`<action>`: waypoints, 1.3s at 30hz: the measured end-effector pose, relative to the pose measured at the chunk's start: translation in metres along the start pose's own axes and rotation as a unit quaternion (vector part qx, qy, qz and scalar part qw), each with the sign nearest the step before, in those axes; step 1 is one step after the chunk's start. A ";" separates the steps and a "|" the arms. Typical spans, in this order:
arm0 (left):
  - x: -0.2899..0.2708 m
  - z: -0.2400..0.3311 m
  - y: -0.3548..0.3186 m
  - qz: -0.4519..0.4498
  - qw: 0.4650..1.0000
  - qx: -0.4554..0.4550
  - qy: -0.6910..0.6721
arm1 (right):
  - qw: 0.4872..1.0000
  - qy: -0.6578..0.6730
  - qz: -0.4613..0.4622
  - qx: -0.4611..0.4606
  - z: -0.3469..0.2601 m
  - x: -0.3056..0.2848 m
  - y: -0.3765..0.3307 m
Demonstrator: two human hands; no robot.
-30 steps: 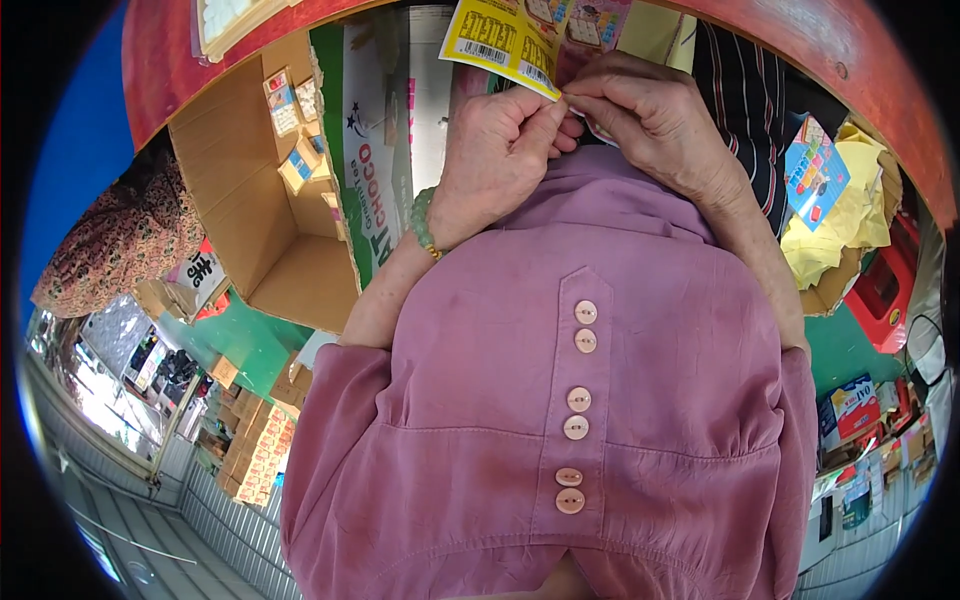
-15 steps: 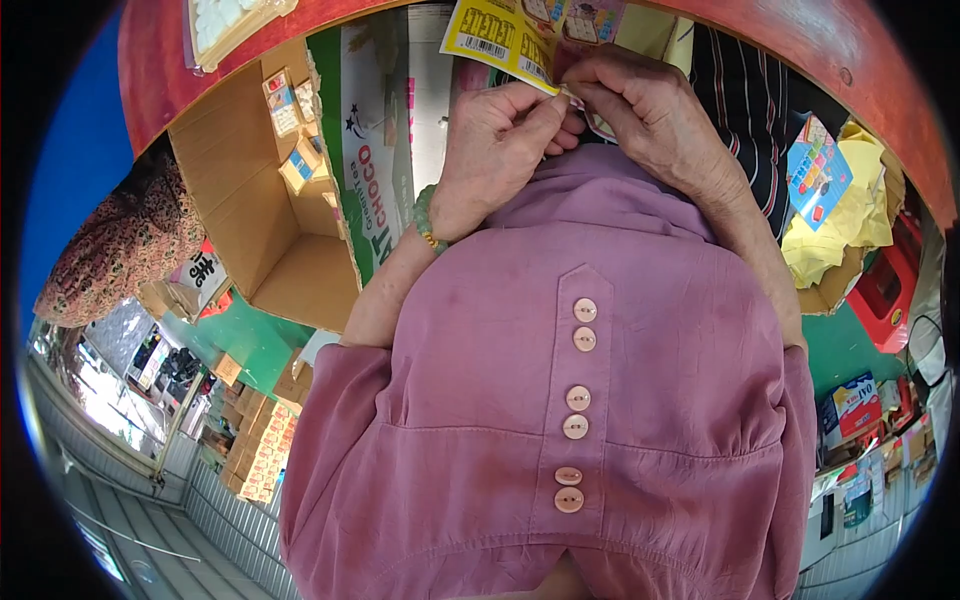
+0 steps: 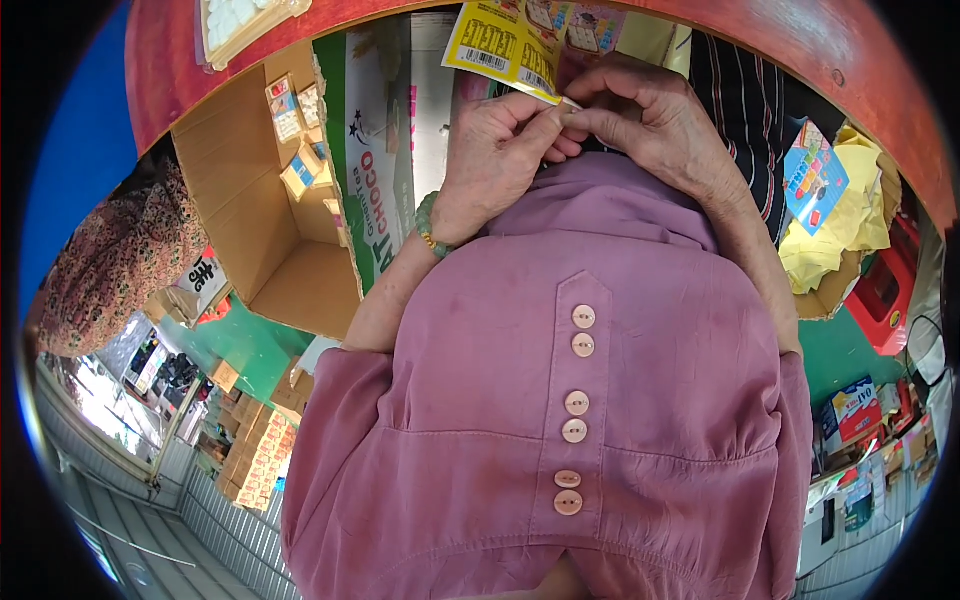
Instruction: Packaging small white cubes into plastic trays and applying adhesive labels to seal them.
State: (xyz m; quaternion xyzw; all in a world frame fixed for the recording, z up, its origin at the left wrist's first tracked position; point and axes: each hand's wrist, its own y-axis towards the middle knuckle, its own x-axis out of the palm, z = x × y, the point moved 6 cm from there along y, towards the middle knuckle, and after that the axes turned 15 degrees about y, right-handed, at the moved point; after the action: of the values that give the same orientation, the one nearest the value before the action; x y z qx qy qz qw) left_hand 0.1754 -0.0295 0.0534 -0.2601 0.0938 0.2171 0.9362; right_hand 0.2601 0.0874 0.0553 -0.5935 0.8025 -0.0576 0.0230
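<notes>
A yellow printed sheet (image 3: 490, 45) with barcodes and a colourful picture part slants up from between my hands, over my lap. My left hand (image 3: 490, 150), with a green bead bracelet (image 3: 428, 222) at the wrist, is closed in a pinch at the sheet's lower corner. Right beside it, the thumb and fingers of my right hand (image 3: 655, 120) press together at the same corner. A small pale bit shows between the fingertips; what it is I cannot make out. Behind my right hand, more of the pink and pale yellow printed paper is partly hidden.
To the left stands an open cardboard box (image 3: 300, 270) holding several small packs (image 3: 300, 170). On the right, another box holds crumpled yellow paper (image 3: 845, 220) and a blue card (image 3: 815, 175). A red table edge (image 3: 790, 55) curves across the top, bearing a tray of white pieces (image 3: 235, 20).
My right thumb has straightened and drawn in against the left fingertips at the sheet's corner. The whole view has shifted slightly; the sheet stays in nearly the same place.
</notes>
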 end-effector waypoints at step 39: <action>-0.042 -0.056 0.013 0.030 0.995 -0.096 -0.018 | 0.910 -0.012 0.370 -0.188 -0.112 -0.082 -0.144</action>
State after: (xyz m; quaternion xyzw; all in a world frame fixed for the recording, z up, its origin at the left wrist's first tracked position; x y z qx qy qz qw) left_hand 0.1287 -0.0640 0.0120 -0.3416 0.0635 0.2577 0.9016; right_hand 0.4090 0.1314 0.1815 -0.2480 0.9602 0.1139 -0.0601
